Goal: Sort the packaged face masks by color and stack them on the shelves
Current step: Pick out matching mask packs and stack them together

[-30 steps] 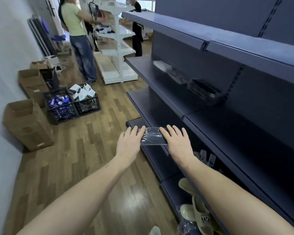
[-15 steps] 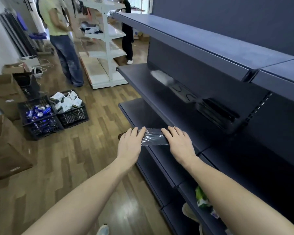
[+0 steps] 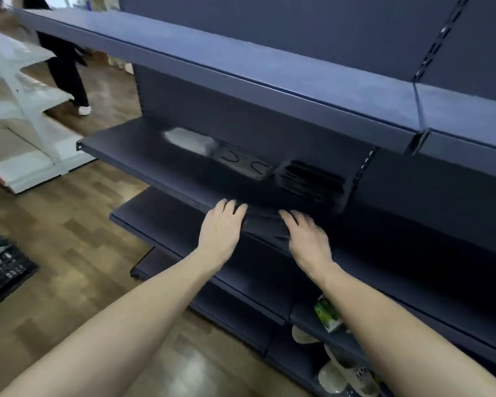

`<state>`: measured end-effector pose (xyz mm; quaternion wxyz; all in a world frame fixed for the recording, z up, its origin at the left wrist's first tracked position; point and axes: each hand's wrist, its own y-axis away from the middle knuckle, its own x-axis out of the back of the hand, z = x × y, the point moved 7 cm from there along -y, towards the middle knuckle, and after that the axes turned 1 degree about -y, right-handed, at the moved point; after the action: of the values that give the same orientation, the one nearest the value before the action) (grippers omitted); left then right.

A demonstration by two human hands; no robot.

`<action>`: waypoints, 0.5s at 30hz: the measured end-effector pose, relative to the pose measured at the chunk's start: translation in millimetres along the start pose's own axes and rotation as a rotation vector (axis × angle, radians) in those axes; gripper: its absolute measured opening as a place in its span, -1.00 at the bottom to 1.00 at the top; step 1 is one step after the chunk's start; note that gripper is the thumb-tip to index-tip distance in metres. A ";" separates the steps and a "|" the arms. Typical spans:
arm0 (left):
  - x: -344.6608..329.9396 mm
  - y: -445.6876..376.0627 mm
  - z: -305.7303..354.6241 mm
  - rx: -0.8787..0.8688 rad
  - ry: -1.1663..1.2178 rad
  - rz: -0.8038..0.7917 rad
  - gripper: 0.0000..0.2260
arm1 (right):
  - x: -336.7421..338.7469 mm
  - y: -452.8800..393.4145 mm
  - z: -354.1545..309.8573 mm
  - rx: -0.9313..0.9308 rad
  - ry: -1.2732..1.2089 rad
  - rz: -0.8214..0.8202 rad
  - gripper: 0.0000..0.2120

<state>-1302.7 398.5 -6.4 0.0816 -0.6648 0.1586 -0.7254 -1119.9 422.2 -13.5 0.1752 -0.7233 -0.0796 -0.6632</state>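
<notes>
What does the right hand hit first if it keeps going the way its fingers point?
Probably the stack of black mask packs at the back of the dark shelf. The right hand, holding a dark mask pack, points up that way; the frame is blurred, so depth is uncertain.

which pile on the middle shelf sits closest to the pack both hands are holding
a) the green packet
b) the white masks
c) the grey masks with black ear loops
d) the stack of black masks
d: the stack of black masks sits just beyond the dark mask pack held between the left hand and right hand, while the grey masks and white masks lie further left along the middle shelf.
</notes>
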 end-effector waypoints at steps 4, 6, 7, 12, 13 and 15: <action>-10.5 -42.9 21.7 -0.032 0.063 -0.010 -0.61 | 4.2 -14.7 46.7 -0.152 0.028 -0.003 -0.29; -15.5 -58.4 30.6 -0.031 0.100 -0.005 -0.59 | 5.6 -23.4 64.0 -0.191 0.011 0.002 -0.26; -19.0 -65.6 34.5 -0.041 0.106 -0.005 -0.57 | 4.5 -26.6 71.8 -0.213 -0.005 0.012 -0.27; -33.3 -97.9 45.8 -0.008 0.226 -0.034 -0.52 | -4.1 -33.6 96.7 -0.314 -0.004 0.083 -0.31; -37.1 -103.5 48.9 -0.026 0.245 -0.021 -0.50 | -5.6 -33.8 100.3 -0.325 -0.002 0.103 -0.31; -37.4 -113.9 57.4 -0.111 0.299 0.021 -0.49 | -3.0 -35.3 107.0 -0.349 -0.025 0.152 -0.32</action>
<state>-1231.5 510.5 0.9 0.0277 -0.5513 0.2157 -0.8055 -1032.8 493.7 -17.5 0.0956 -0.7549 0.0893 -0.6427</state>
